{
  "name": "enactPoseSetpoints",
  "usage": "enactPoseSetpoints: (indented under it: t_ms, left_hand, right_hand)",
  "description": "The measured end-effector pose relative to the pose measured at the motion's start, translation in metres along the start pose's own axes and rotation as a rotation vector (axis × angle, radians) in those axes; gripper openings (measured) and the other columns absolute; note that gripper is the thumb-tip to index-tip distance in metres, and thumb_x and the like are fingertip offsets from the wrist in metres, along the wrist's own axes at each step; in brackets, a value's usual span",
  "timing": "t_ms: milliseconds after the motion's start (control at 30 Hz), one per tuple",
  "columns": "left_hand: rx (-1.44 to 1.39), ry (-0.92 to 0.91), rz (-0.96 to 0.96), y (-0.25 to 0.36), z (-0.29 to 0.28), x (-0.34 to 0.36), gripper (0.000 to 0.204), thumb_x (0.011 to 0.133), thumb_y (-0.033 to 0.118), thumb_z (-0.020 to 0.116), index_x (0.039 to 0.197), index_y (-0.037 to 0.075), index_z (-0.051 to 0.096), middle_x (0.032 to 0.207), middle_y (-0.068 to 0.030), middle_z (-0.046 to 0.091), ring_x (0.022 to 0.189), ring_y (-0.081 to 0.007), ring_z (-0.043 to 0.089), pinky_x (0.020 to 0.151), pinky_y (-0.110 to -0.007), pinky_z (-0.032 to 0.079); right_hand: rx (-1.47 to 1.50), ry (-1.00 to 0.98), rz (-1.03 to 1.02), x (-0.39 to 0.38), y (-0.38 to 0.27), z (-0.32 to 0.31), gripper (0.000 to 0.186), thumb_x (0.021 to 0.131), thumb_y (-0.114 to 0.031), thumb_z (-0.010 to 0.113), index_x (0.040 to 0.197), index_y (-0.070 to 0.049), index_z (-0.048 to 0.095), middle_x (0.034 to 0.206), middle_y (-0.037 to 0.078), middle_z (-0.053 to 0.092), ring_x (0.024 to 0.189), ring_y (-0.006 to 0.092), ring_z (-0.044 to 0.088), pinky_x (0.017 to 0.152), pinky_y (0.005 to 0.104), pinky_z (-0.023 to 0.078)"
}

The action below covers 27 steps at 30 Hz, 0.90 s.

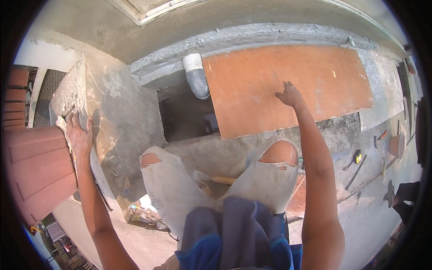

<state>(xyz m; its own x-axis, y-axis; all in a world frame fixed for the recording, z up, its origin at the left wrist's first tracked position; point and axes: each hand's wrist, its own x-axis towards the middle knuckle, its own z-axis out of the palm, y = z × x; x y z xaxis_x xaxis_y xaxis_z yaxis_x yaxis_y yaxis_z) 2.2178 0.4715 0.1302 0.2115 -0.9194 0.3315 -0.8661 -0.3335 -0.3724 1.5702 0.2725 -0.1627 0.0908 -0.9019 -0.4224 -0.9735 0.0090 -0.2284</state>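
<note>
My left hand [79, 135] lies with fingers spread on the worn edge of a low concrete wall [114, 103], beside a reddish-brown panelled piece [42, 164]. To the right, my right hand [292, 96] is over an orange-brown plywood board [256, 72], thumb apart from the fingers and nothing held. Whether its fingertips press on the wood I cannot tell. The board covers part of a dark rectangular pit [184, 118]. Against the board's left edge, a white pipe with a grey elbow [198, 84] bends down into that opening.
Between my knees lies a tool with a wooden handle [223, 180]. On the concrete ground to the right are a yellow tape measure [357, 156], a dark rod [356, 172], a hammer-like tool [381, 137] and a bucket [397, 146]. Another person's foot [389, 194] shows at the far right.
</note>
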Motion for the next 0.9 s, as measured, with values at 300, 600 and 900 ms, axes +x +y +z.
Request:
enactPoseSetpoints:
  t_ms: [300,600,900]
  left_hand:
    - [-0.052,-0.202,-0.189,-0.027,0.03,-0.054,0.07,0.098,0.053,0.045,0.137,-0.007,0.046,0.142,-0.0242,0.044,0.133,-0.0385,0.04,0.113,-0.046,0.03]
    - [-0.229,-0.099,-0.211,-0.022,0.028,-0.061,0.06,0.097,0.042,0.055,0.133,-0.005,0.051,0.139,-0.0212,0.048,0.133,-0.0357,0.042,0.112,-0.045,0.032]
    - [-0.251,-0.094,-0.257,-0.027,0.031,-0.066,0.06,0.096,0.043,0.057,0.133,-0.003,0.052,0.141,-0.0193,0.047,0.134,-0.0336,0.042,0.113,-0.044,0.031]
  right_hand:
    - [-0.155,-0.134,0.004,0.084,-0.023,-0.008,0.104,0.075,-0.051,0.076,0.149,0.002,0.026,0.157,0.025,0.019,0.143,0.0402,0.028,0.113,0.0465,0.035]
    - [-0.327,-0.219,0.084,0.088,-0.042,0.001,0.115,0.071,-0.049,0.083,0.149,0.008,0.02,0.156,0.029,0.018,0.143,0.0435,0.027,0.113,0.0464,0.033]
    - [-0.323,-0.181,0.072,0.095,-0.043,0.007,0.117,0.068,-0.044,0.086,0.15,0.006,0.019,0.156,0.029,0.02,0.143,0.043,0.027,0.114,0.0471,0.031]
